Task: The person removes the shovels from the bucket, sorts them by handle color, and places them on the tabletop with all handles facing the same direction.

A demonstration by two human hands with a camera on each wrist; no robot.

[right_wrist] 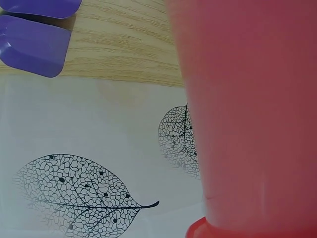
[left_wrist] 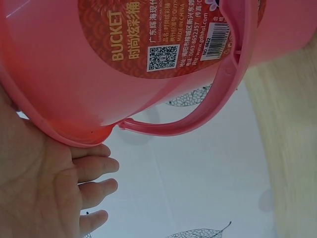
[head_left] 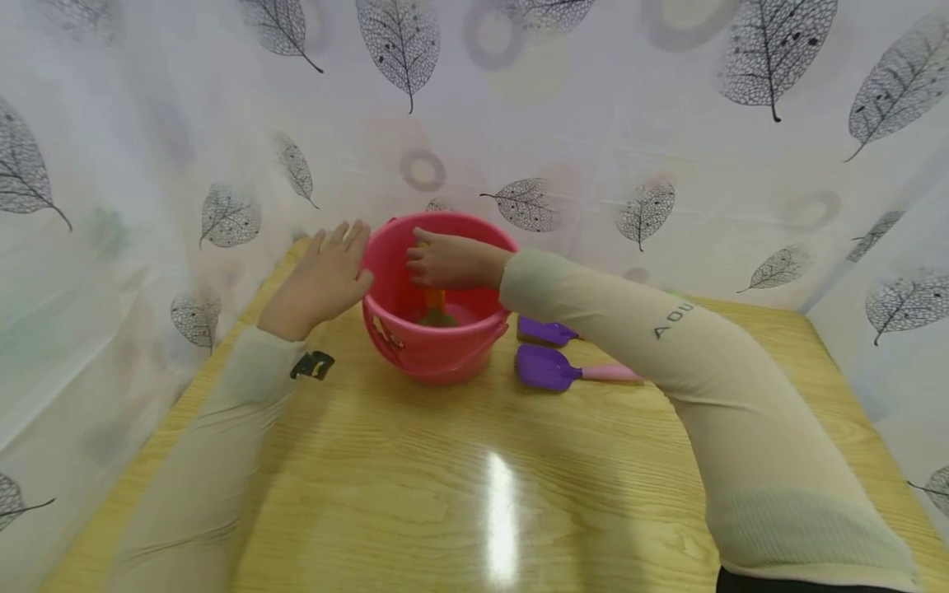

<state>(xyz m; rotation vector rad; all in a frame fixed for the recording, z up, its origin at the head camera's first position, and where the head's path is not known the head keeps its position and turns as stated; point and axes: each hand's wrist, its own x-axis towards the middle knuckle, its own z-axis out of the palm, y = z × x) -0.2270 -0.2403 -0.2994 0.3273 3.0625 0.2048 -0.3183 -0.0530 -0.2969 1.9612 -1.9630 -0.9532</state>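
Note:
A pink bucket [head_left: 445, 350] stands upright at the back of the table. My left hand [head_left: 322, 276] rests against its left rim with the fingers extended. In the left wrist view, that hand [left_wrist: 44, 183] lies along the rim of the bucket [left_wrist: 74, 89], near the hanging bucket handle [left_wrist: 188, 119]. Over the bucket's mouth, my right hand [head_left: 455, 262] reaches in with curled fingers and grips an orange-handled toy [head_left: 435, 301] that has a greenish lower end. The right wrist view shows the bucket's outer wall [right_wrist: 252, 119] and hides the right hand.
Right of the bucket, a purple toy shovel [head_left: 544, 368] with a pink handle lies on the wooden table [head_left: 415, 478]. Behind it is a second purple shovel [head_left: 544, 331], partly covered by my right sleeve [head_left: 615, 317]. A leaf-print curtain [head_left: 578, 140] surrounds the table.

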